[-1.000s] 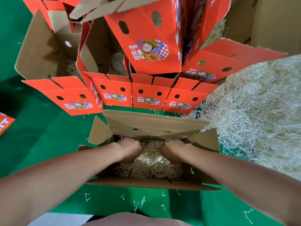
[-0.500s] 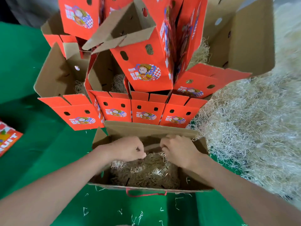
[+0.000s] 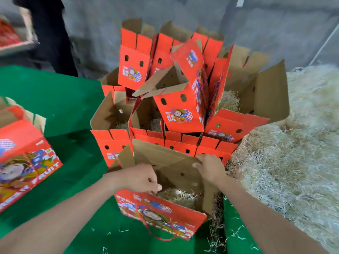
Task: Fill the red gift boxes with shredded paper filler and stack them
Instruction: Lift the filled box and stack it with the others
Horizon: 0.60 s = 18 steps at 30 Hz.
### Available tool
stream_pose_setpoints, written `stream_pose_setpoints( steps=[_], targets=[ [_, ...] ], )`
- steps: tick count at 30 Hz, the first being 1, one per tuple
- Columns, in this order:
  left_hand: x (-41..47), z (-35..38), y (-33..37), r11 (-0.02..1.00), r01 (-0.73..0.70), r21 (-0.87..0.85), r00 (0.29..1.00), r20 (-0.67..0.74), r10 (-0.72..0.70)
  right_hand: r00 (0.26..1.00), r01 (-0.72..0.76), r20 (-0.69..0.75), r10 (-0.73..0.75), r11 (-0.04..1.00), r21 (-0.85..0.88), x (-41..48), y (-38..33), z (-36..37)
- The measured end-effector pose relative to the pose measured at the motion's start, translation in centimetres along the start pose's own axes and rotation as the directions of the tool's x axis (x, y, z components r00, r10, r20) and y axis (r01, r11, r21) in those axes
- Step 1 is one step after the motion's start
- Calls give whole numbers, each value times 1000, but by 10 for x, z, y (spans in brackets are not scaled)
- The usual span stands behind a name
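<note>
Left hand (image 3: 141,178) grips box (image 3: 165,213) rim; walls hide most filler (image 3: 176,195).

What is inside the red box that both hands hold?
In the bottom of the red box lies shredded paper filler. The near wall and the left hand cover part of it, so its depth cannot be seen.

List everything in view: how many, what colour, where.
Open red cardboard gift box: one, red, nearest, filler inside.
Stacked red gift boxes: several, red, behind it.
Separate red gift box: one, red, far left.
Loose shredded paper filler: one heap, pale straw, right.
Large brown cardboard carton: one, brown, back right.
Green table cloth: one, green, underneath.
Bystander in dark clothes: one, back left.
Left hand: one, grips open box's near wall.
Right hand: one, grips its far flap.
</note>
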State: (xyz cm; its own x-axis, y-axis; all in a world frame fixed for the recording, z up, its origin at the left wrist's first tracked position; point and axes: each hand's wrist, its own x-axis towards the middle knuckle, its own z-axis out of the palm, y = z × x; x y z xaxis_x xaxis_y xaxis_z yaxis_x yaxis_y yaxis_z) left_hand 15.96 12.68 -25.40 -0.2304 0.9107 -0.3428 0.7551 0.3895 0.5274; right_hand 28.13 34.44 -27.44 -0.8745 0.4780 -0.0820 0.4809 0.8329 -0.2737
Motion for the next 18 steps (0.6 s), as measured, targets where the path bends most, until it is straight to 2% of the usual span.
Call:
stream_pose_setpoints(
  steps=[2, 4, 5, 7, 11, 14, 18],
  targets=[
    [-14, -2, -16, 998, 48, 42, 996, -76, -45, 999, 47, -4, -47, 999, 3, 15, -21, 5],
    [-31, -5, -26, 996, 81, 40, 988, -138, -75, 992, 115, 34, -118, 989, 88, 31, -39, 5],
    [-40, -6, -30, 994, 113, -7, 982, -149, -113, 985, 153, 58, -161, 980, 124, 39, -44, 2],
    [-53, -7, -31, 993, 119, 3, 985, -129, -117, 971, 185, 122, -204, 971, 153, 49, -47, -4],
    [-58, -7, -29, 962, 154, 224, 971, -214, -105, 958, 166, 225, -178, 983, 72, 50, -48, -6],
    [-70, -33, -23, 920, 210, 330, 958, -260, -125, 962, 254, 70, -263, 961, 111, 46, -63, -14],
    [-106, -92, -3, 888, 214, 406, 943, -322, -80, 901, 430, -105, -421, 898, 95, 40, -90, -55]
  ],
)
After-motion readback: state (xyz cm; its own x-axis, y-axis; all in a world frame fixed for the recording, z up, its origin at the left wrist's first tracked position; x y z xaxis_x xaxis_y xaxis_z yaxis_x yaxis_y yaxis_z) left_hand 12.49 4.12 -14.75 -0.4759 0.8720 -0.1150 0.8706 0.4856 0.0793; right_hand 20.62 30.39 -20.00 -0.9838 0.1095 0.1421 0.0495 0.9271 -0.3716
